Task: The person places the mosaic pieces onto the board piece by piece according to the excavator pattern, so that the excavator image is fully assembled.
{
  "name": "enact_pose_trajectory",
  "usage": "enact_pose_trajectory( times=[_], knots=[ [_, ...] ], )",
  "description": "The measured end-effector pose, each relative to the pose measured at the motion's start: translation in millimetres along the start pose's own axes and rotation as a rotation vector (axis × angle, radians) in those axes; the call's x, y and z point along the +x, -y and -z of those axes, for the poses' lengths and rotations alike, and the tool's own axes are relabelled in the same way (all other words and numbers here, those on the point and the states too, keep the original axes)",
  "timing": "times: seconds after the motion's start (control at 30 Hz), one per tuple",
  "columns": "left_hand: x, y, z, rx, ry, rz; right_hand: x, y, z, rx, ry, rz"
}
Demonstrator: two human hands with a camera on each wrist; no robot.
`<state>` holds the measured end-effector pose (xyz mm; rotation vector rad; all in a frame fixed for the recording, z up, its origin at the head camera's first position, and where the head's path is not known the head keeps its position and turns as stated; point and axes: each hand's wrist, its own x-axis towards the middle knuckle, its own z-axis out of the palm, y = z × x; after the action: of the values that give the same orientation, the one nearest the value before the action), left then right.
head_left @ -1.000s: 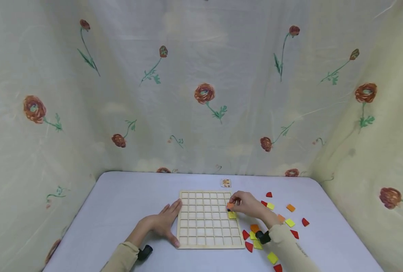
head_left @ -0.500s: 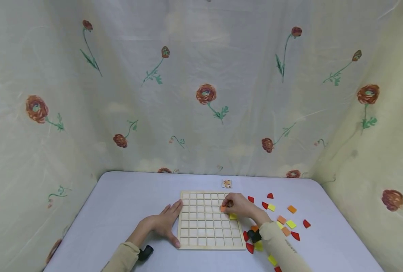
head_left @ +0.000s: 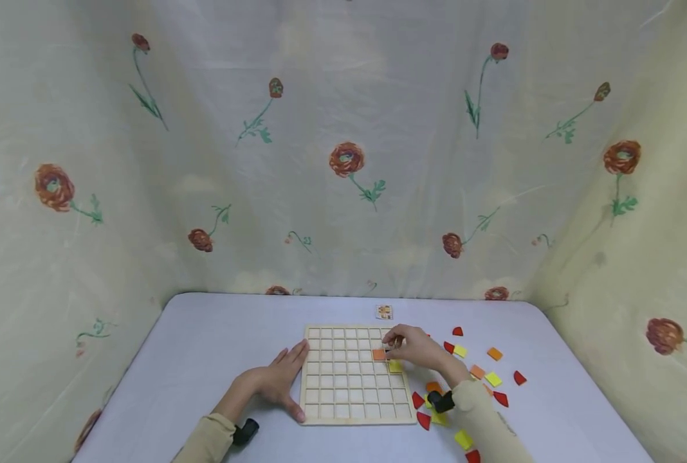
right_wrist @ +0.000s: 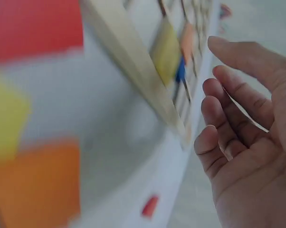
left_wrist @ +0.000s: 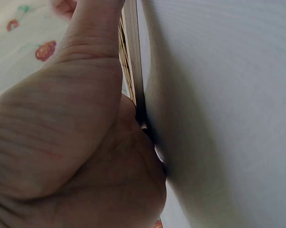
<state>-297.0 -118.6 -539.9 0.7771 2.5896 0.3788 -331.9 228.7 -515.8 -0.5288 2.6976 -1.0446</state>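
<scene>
Inspecting from my remote station, I record a grid board (head_left: 355, 422) at lower centre of the head view. The left hand (head_left: 276, 379) touches its left edge, thumb spread wide from straightened fingers, grasping nothing. The right hand (head_left: 417, 347) is at the board's upper right, fingers loosely bent, holding nothing. An orange tile (head_left: 379, 355) and a yellow tile (head_left: 395, 366) lie on the board; the right wrist view, upper centre, shows a blue piece (right_wrist: 180, 70) beside them. Loose coloured pieces (head_left: 495, 354) lie lower right in the head view.
</scene>
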Motion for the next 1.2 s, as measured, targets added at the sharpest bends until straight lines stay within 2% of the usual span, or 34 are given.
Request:
enact_pose_trajectory(
  times=[0.23,0.4,0.63,0.9,1.2],
  knots=[
    [-0.6,0.2,0.1,-0.008,-0.003,0.018,-24.8,-32.5,40.8,0.046,-0.098,-0.166],
    [-1.2,0.7,0.3,-0.010,0.003,0.029,-50.0,-68.1,69.2,0.029,-0.161,-0.204],
    [-2.2,2.4,0.7,-0.056,0.022,-0.003,-81.3,-112.0,97.0,-0.003,-0.209,-0.313],
    [1.5,4.9,-2.6,-0.050,0.009,0.011,-98.1,-145.1,106.1,-0.014,-0.179,-0.408],
    [0.8,0.4,-0.1,-0.037,0.008,0.009,-102.9,-151.8,102.8,-0.043,-0.197,-0.462]
  ],
)
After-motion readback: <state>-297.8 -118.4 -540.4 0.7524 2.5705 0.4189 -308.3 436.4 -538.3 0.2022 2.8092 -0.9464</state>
